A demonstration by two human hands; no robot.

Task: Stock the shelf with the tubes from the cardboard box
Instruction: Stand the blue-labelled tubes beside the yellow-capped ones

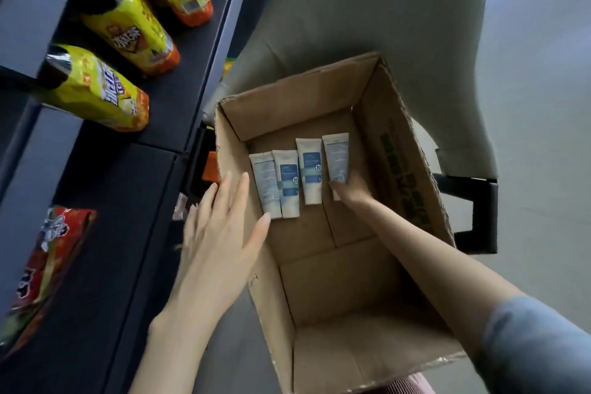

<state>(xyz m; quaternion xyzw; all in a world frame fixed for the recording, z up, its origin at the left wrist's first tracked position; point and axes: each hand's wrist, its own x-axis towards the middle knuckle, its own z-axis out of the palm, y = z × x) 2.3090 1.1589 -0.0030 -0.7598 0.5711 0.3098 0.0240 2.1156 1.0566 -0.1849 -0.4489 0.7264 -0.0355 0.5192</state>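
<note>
While right hand grips tube, blue labels

The cardboard box is standing open with its flaps up, just beside the dark shelf. Four pale tubes with blue labels are lying flat in a row on its floor, crimped ends toward the far wall. The rightmost tube is sitting slightly farther back, its near end seemingly being pinched by the right hand.
</note>
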